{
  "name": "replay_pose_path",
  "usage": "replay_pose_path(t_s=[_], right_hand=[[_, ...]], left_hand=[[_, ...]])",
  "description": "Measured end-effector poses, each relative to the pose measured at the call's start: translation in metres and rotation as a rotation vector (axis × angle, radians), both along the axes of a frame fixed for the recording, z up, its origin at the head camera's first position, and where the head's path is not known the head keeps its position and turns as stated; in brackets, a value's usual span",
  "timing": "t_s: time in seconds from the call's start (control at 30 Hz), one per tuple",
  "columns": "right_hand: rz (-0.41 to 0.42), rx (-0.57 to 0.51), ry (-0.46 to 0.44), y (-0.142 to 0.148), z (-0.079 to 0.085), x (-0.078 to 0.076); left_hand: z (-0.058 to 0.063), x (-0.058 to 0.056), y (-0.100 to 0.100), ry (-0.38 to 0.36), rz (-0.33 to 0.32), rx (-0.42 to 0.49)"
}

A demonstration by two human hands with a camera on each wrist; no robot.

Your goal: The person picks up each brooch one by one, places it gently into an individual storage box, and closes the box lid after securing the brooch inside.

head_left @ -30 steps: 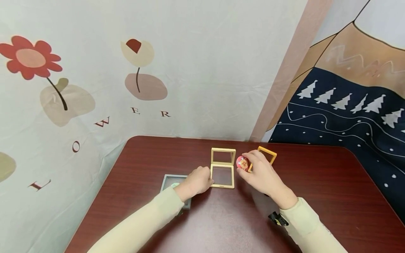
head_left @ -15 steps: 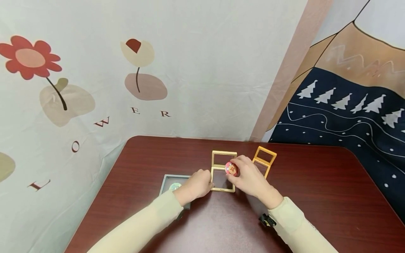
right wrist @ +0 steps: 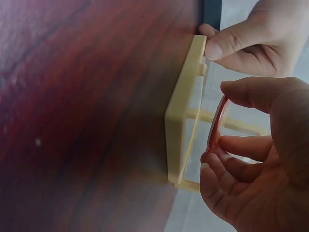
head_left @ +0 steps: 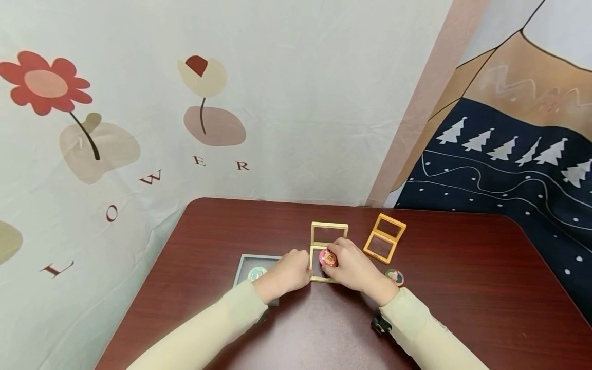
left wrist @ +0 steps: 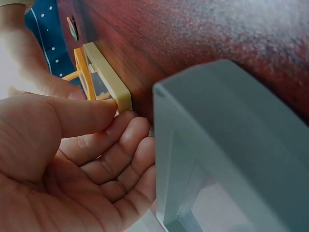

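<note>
In the head view, my left hand (head_left: 290, 270) pinches the left edge of a pale yellow hinged display frame (head_left: 330, 225), which is unfolded with its lid raised at the back. The left wrist view shows my thumb (left wrist: 91, 116) and forefinger on that frame's corner. My right hand (head_left: 355, 266) holds a red round chip (head_left: 328, 258) by its edges above the lower half of the frame. In the right wrist view, the chip (right wrist: 218, 124) stands tilted between thumb and fingers, apart from the frame's film.
A grey frame (head_left: 261, 256) with a pale green disc (head_left: 257, 273) lies left, partly under my left forearm. An unfolded orange frame (head_left: 385, 236) sits at the right. A dark, picture-faced disc (head_left: 394, 277) rests near my right wrist on the brown table (head_left: 472, 288).
My right hand has carried the red chip leftward from beside the orange frame to over the pale yellow frame. The orange frame and dark disc have come into sight. My left hand stays in place.
</note>
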State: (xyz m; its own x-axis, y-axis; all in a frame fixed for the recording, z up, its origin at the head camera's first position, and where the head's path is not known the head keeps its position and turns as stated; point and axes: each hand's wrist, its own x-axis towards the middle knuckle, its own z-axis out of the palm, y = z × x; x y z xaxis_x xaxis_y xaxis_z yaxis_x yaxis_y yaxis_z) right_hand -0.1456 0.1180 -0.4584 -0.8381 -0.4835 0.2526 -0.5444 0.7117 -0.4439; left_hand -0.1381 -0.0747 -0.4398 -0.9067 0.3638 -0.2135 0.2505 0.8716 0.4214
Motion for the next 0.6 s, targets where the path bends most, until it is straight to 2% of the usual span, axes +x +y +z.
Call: replay_pose_path(t_s=[0.23, 0.6], right_hand=[[0.035, 0.051, 0.011, -0.0029, -0.0046, -0.0006], [0.043, 0.121, 0.001, -0.005, -0.005, -0.0004]], left_hand=[[-0.0013, -0.0017, -0.0002, 0.006, -0.004, -0.002], [0.0, -0.0021, 0.0009, 0.0, 0.007, -0.001]])
